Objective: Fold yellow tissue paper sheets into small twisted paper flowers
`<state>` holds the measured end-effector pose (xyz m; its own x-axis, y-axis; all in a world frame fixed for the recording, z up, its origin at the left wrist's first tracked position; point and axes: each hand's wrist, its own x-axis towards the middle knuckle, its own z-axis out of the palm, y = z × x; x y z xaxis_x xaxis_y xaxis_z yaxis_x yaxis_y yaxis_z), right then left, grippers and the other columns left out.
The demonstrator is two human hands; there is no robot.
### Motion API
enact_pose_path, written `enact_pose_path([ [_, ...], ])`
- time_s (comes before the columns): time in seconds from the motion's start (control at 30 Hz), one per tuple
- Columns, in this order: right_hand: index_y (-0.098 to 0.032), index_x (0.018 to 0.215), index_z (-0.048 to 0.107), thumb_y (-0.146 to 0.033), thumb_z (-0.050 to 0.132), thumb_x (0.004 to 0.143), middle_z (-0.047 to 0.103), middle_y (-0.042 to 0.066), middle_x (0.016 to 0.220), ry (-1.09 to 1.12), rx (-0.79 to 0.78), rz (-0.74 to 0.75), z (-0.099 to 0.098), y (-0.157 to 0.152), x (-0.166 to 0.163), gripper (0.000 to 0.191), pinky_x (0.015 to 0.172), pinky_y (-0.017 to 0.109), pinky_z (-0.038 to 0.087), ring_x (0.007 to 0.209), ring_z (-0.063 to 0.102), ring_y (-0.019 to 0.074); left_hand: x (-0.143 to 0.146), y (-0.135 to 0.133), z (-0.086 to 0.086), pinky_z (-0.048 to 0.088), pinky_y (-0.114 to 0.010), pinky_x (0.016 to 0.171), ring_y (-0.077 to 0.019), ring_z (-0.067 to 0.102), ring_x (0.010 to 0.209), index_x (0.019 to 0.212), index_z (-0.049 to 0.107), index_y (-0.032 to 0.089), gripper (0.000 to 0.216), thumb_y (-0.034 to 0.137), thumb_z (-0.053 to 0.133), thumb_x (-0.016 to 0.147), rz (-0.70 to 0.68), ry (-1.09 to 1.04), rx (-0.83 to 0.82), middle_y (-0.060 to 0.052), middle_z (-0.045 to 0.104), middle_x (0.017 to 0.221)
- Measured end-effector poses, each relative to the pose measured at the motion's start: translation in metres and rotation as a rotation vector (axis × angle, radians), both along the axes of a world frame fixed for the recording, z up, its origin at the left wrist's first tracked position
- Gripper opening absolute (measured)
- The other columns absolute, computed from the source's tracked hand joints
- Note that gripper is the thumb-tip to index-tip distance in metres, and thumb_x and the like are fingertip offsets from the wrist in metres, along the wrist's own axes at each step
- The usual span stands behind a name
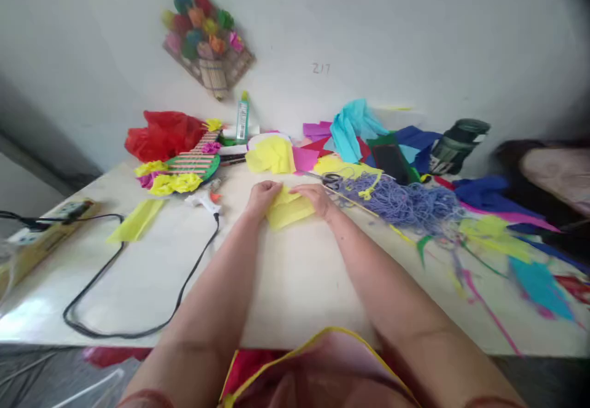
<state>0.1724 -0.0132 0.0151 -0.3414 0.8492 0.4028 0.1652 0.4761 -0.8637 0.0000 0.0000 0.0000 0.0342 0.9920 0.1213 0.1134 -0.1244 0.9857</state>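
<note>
Yellow, thin and crinkled, the paper sheet (290,211) sits straight ahead of the person, over the pale tabletop (302,279), spanning the gap between two bare hands. Its long axis runs roughly sideways, from hand to hand, so neither is nearer: the left hand (265,195) pinches its upper left corner, and the right hand (316,196) seems clamped on the upper right, fingers bent across the top edge. The sheet looks soft and translucent, with a fold or overlap near the top; blur hides finer creases.
</note>
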Motion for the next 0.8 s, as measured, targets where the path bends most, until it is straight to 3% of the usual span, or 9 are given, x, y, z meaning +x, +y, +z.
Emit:
enact_pose_path([
  [0.1, -0.012, 0.078, 0.067, -0.037, 0.046, 0.075, 0.066, 0.006, 0.082, 0.01, -0.039, -0.12, -0.006, 0.004, -0.001, 0.033, 0.076, 0.029, 0.041, 0.081, 0.058, 0.0173, 0.001, -0.001, 0.001, 0.025, -0.019, 0.042, -0.0065, 0.04, 0.044, 0.063, 0.053, 0.014, 0.033, 0.045, 0.062, 0.063, -0.012, -0.022, 0.024, 0.003, 0.048, 0.05],
  [0.23, -0.013, 0.084, 0.066, -0.039, 0.059, 0.066, 0.062, 0.002, 0.066, -0.018, -0.123, -0.226, -0.012, 0.009, -0.005, 0.032, 0.061, 0.026, 0.041, 0.063, 0.055, 0.0144, 0.004, -0.005, 0.006, 0.027, -0.018, 0.041, -0.006, 0.04, 0.043, 0.062, 0.053, 0.014, 0.033, 0.045, 0.064, 0.062, 0.0, -0.077, 0.018, 0.003, 0.05, 0.051],
  [0.43, -0.012, 0.072, 0.066, -0.039, 0.06, 0.065, 0.059, 0.002, 0.063, -0.053, -0.117, -0.239, -0.012, 0.009, -0.008, 0.029, 0.058, 0.024, 0.038, 0.06, 0.05, 0.0124, 0.006, -0.008, 0.01, 0.029, -0.018, 0.041, -0.0056, 0.041, 0.042, 0.062, 0.052, 0.014, 0.033, 0.045, 0.065, 0.061, -0.016, -0.102, 0.003, 0.004, 0.05, 0.05],
  [0.67, -0.014, 0.053, 0.053, -0.037, 0.054, 0.069, 0.036, -0.004, 0.048, -0.163, -0.029, -0.29, -0.01, 0.01, -0.005, 0.028, 0.051, 0.023, 0.027, 0.051, 0.034, 0.0082, 0.006, -0.009, 0.008, 0.036, -0.019, 0.044, -0.0082, 0.049, 0.045, 0.067, 0.054, 0.014, 0.032, 0.042, 0.068, 0.059, -0.091, -0.144, -0.045, 0.002, 0.057, 0.056],
  [0.8, -0.014, 0.053, 0.053, -0.039, 0.052, 0.071, 0.038, -0.004, 0.049, -0.157, -0.07, -0.267, -0.007, 0.007, -0.003, 0.03, 0.053, 0.023, 0.03, 0.053, 0.037, 0.0095, 0.005, -0.009, 0.006, 0.039, -0.02, 0.046, -0.0096, 0.053, 0.048, 0.07, 0.055, 0.014, 0.031, 0.04, 0.068, 0.059, -0.133, -0.168, -0.055, 0.0, 0.06, 0.059],
])
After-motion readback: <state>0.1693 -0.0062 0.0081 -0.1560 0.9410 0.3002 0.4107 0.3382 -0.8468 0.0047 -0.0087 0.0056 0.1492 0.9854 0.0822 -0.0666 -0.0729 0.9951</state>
